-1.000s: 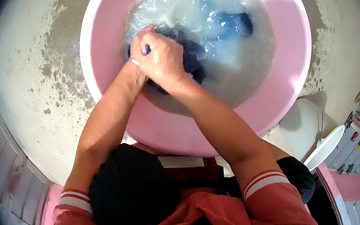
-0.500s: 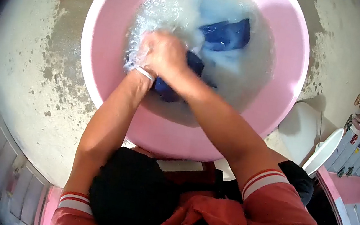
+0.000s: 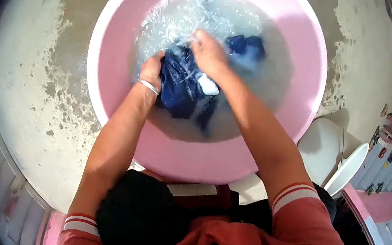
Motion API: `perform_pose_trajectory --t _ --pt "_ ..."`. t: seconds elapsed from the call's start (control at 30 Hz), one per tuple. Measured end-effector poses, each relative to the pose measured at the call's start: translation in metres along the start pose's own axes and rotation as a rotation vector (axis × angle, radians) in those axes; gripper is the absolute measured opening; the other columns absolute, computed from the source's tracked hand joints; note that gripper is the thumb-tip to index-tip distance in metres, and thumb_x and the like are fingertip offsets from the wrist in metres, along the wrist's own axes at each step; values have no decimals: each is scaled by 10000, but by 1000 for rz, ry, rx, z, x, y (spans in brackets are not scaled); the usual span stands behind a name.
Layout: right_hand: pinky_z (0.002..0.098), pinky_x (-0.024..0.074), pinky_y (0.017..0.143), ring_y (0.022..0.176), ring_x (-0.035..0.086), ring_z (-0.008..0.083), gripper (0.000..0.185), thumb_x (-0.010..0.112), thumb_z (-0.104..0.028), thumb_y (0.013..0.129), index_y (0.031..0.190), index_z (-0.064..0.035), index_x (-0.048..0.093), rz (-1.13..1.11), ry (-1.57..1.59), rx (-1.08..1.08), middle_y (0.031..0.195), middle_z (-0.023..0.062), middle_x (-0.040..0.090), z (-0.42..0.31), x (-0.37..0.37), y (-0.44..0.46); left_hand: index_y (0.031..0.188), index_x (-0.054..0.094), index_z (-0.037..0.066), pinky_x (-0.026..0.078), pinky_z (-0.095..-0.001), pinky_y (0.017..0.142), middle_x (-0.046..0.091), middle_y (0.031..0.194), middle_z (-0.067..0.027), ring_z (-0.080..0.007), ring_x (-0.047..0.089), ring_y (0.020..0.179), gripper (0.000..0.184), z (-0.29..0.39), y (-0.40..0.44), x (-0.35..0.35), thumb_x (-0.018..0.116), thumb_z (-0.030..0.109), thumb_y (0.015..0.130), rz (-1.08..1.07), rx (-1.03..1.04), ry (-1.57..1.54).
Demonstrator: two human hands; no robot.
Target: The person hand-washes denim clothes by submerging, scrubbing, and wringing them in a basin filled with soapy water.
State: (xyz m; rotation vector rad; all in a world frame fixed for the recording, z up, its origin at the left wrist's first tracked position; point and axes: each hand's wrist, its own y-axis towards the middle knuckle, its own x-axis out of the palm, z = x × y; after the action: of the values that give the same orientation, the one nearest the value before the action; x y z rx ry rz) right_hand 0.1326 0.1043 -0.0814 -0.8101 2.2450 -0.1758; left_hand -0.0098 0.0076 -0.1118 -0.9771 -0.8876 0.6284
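A large pink tub [image 3: 186,157] holds cloudy, sudsy water [image 3: 264,99]. In it a wet navy-blue garment [image 3: 178,85], with a white patch [image 3: 208,85] at its right side, is bunched up between my hands. My left hand [image 3: 152,69], a white band on its wrist, is closed on the garment's left edge. At the upper edge my right hand [image 3: 207,51] is closed on the cloth, its fingertips partly hidden by splashing water. Farther off, a second dark-blue cloth [image 3: 247,46] lies partly under the water.
Right of the tub stands a whitish bucket [image 3: 321,142], with a white basin [image 3: 347,169] tilted beside it. The concrete floor [image 3: 27,74] has wet, dark patches. Several small items hang on a grey panel [image 3: 381,161] at the far right.
My hands were together over the suds and have moved apart, the right one up and to the right. More of the navy garment and its white patch now shows between them.
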Motion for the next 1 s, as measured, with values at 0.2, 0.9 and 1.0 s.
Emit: perform_pose_trajectory --t 0.2,0.9,1.0 --pt "460 460 825 847 605 404 209 562 -223 831 927 -55 642 171 130 8 849 209 636 -50 13 -18 1027 596 -2 478 -374 865 633 1005 -121 -255 603 908 375 -2 -18 13 416 318 950 26 106 -131" --pt "360 447 894 962 611 206 337 601 -317 863 1038 -34 657 -85 484 75 1002 127 671 -6 27 13 1040 614 27 485 -446 890 658 985 -146 -299 629 913 434 -10 -11 4 306 319 950 -68 28 -117" --pt "391 455 866 949 623 275 261 610 -304 845 957 -75 665 -74 152 -82 939 159 670 -65 28 -38 1158 556 76 457 -381 919 605 1106 -132 -252 581 1015 403 -57 38 -39 317 329 956 -306 141 -268"
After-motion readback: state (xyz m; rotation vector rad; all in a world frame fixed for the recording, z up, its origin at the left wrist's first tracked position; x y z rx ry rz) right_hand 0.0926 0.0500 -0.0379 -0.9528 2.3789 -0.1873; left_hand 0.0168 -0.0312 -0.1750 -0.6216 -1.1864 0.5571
